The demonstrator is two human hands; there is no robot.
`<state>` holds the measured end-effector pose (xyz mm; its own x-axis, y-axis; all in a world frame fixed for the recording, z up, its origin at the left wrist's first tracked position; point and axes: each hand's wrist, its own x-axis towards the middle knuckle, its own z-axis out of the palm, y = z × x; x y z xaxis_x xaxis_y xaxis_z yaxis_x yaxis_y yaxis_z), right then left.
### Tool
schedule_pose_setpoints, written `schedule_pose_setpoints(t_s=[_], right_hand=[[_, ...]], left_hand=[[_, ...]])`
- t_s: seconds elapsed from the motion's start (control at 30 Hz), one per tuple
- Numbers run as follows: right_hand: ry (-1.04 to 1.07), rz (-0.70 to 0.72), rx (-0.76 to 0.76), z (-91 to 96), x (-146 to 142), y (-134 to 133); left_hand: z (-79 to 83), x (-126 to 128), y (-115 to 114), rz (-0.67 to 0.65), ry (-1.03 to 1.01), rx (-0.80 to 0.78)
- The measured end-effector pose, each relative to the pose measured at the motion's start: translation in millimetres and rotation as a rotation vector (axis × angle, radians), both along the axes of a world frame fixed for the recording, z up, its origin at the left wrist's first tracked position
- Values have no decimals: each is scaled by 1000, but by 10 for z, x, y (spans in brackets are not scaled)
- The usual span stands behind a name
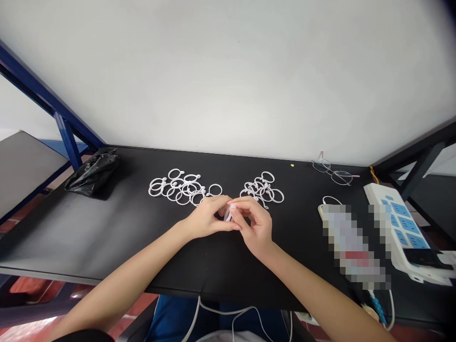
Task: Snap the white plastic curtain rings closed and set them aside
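Right now both hands meet near the middle of the tabletop (pixel 107 228), a bit toward its near edge. Left hand (pixel 206 219) & right hand (pixel 257 227) each have a pinching grip on one small white ring (pixel 230 212), held between the fingertips just above the surface. Can't tell if it's one piece or two pressed together, as the fingers hide most of it.

Behind the hands, toward the far edge, lie two heaps of the same kind of white rings. Left heap (pixel 180 187) is the bigger one, spread wide. Right heap (pixel 263 189) is smaller & tighter, its near rings just beside the right hand.

Progress, judged from the layout only: one ring in hand and both heaps well stocked, so the work looks mid-run w/ plenty left. Which heap is done vs. waiting can't be told.

Misc.: crumpled black bag (pixel 93 172) at the far left corner, wire-frame glasses (pixel 333 172) by the far edge on the right, white/blue power strip (pixel 402 223) along the right edge w/ a blurred-out item (pixel 352 247) beside it.
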<state>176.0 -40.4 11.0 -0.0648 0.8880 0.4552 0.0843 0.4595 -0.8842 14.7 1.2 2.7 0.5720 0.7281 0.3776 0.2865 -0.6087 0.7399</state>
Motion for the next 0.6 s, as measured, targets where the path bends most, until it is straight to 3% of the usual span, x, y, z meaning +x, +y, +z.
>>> schedule_pose_setpoints(t_s=[0.6], right_hand=[[66, 25, -87, -17, -4, 10]], left_hand=[[12, 6, 23, 14, 27, 66]])
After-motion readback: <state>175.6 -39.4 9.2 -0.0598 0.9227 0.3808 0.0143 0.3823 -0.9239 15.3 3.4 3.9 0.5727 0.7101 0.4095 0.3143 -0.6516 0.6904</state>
